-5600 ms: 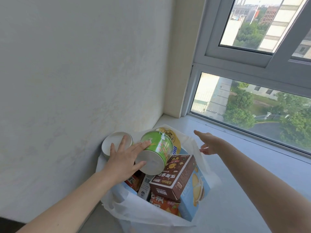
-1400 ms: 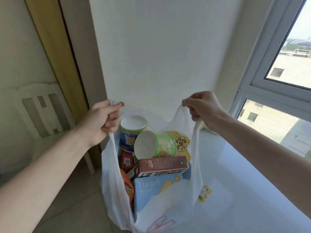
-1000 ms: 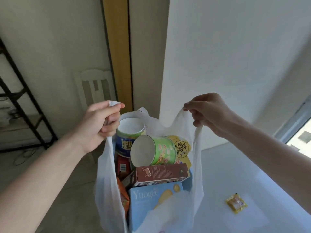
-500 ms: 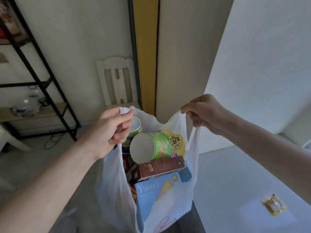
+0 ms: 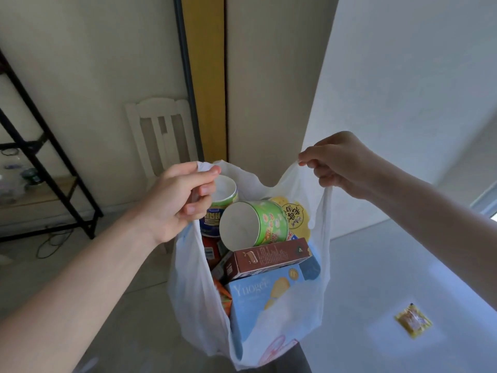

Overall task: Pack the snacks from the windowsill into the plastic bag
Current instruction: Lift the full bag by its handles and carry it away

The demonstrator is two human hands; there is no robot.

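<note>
Two handles of the plastic bag (image 5: 193, 292) are being pinched, one by the left grip (image 5: 177, 200), one by the right grip (image 5: 341, 168), the bag hanging between. A green can (image 5: 269, 224), brown box (image 5: 269, 257) and blue box (image 5: 255, 292) are sitting inside; a yellow sachet (image 5: 412, 320) is lying on the windowsill (image 5: 376, 278).

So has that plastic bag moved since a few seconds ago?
Yes. The plastic bag has moved left, away from the yellow packet on the windowsill; earlier that packet lay right beside it.

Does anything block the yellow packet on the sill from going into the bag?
No object shows between the yellow packet and the plastic bag. The left hand and right hand both grip its handles.
</note>
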